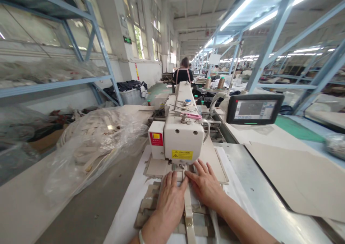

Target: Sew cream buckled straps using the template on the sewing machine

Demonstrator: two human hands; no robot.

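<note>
Both of my hands lie before the needle area of a white sewing machine (pixel 184 136), on either side of a narrow beige strap (pixel 188 197). My left hand (pixel 171 197) rests with its fingers stretched forward, thumb and fingertips by the strap's left edge. On the strap's right, my right hand (pixel 206 184) has its fingers spread, the index tip touching or very near the strap. A buckle-like fitting (pixel 189 213) sits on the strap nearer to me. Beneath lie several folded beige fabric pieces (pixel 145 203). The strap's far end is hidden under the machine head.
A clear plastic bag of beige straps (pixel 91 139) lies on the left. Right of the machine stand a control screen (pixel 254 109) and a large beige sheet (pixel 299 179). Blue shelving (pixel 104 50) rises at left. A person (pixel 183 73) is farther ahead.
</note>
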